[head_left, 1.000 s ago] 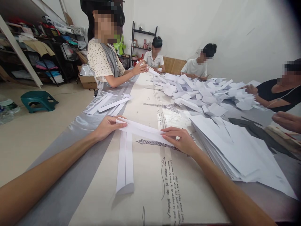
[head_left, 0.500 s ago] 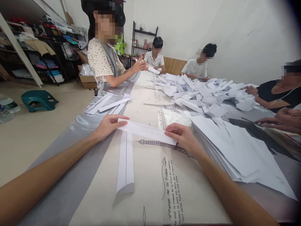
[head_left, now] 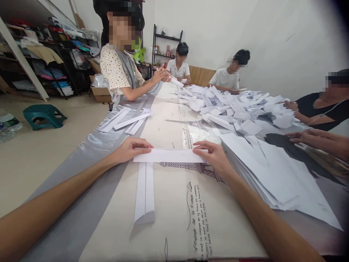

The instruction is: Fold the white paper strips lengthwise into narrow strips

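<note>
A folded white paper strip runs level across the table in front of me, held at both ends. My left hand pinches its left end between thumb and fingers. My right hand grips the right end the same way. Below the strip, a second folded paper piece with a dark seam down its middle lies lengthwise on the tablecloth; its upper end is hidden behind the held strip.
A stack of white paper sheets lies at the right. Beyond it spreads a heap of folded papers. Several folded strips rest at the left edge. Co-workers sit or stand around the table, one person at the left. A green stool stands on the floor.
The held strip has turned from slanting down rightward to level. My left hand has lowered slightly and my right hand has risen a little, both keeping hold.
</note>
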`<state>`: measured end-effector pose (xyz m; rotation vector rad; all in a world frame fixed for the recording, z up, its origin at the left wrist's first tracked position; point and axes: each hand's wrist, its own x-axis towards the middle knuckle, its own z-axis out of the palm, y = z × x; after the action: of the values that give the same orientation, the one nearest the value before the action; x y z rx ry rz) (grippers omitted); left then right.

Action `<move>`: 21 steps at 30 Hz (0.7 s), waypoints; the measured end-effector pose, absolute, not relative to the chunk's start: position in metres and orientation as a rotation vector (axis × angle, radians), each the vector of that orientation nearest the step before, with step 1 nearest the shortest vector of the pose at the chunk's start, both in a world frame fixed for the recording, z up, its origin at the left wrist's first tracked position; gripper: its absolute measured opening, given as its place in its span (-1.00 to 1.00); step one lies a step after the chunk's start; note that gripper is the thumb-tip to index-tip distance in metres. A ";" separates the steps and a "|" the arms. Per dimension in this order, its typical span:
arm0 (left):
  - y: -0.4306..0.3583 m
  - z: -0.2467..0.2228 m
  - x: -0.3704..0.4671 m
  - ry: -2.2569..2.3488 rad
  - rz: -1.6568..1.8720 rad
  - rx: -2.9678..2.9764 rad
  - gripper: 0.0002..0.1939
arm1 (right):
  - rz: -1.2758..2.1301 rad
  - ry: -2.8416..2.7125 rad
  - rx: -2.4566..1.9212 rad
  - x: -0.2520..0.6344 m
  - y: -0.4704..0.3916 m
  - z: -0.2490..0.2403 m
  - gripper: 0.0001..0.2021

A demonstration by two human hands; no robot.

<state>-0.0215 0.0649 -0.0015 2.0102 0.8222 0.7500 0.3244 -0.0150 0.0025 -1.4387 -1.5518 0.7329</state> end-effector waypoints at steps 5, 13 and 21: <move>0.055 0.014 -0.019 0.772 0.567 2.134 -0.66 | 0.673 -1.531 -1.413 0.316 -0.020 0.008 -0.71; 0.042 0.024 -0.011 0.706 0.412 2.024 -0.67 | 0.737 -1.489 -1.298 0.308 -0.022 0.012 -0.69; 0.028 0.031 -0.001 0.591 0.226 1.875 -0.67 | 0.901 -1.246 -1.274 0.295 -0.026 0.009 -0.55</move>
<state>-0.0013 0.0276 0.0310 1.8748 0.5909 0.2259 0.2952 -0.0258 0.0087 -1.2745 -1.2464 0.9008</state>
